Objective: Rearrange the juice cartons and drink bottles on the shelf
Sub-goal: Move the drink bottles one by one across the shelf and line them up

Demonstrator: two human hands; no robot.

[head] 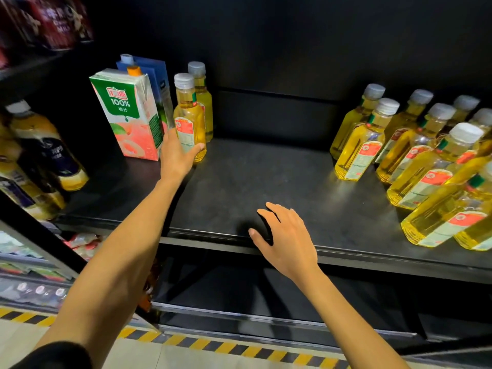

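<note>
Midway, at a guess. Already grouped at the left end of the shelf (266,177): peach carton (127,115) in front, blue carton (157,75) right behind it, then front bottle (187,115) and back bottle (203,102) just beside, one behind the other.

Gripping the front bottle low down with the left hand (177,153), thumb wrapped across the label, fingers hidden between bottle and peach carton. Upright on the shelf, close against the carton (touching or not, cannot tell). Equally hard to say whether being set down or lifted.

Holding nothing in the right hand (286,233): fingers loose and slightly apart above the shelf's front edge, perhaps resting on it, perhaps just clear.

Left to do, judging by the layout: a crowd of matching bottles (399,145) well apart at the right end, standing in loose rows, with a wide gap of shelf between the two groups. Probably a matter of carrying those across and lining them up with the pair, if that is the intended order.

Far left, dark-labelled bottles (45,153) on a neighbouring shelf, seemingly outside this job.
</note>
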